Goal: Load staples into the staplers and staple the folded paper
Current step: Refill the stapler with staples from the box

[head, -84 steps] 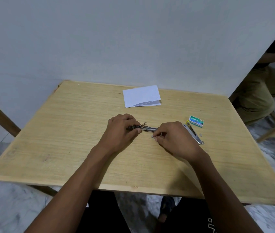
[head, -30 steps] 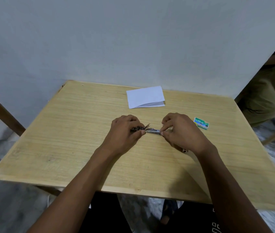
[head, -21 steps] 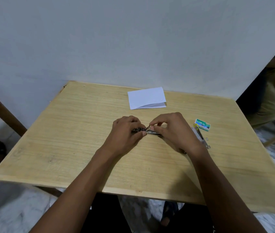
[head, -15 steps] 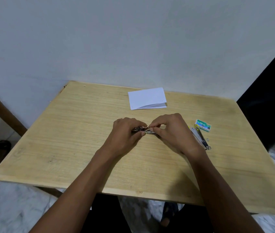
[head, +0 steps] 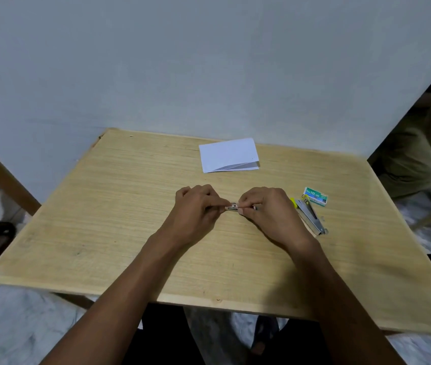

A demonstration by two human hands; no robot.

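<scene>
Right hand [head: 269, 212] now nearer left hand [head: 196, 212] on stapler [head: 233, 206]; box [head: 315, 196] nearby.

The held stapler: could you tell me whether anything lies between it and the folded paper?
Nothing visible does. Only bare table lies between the stapler, pinched by the left hand and right hand, and the folded paper beyond. The second stapler and staple box sit off to the right.
</scene>
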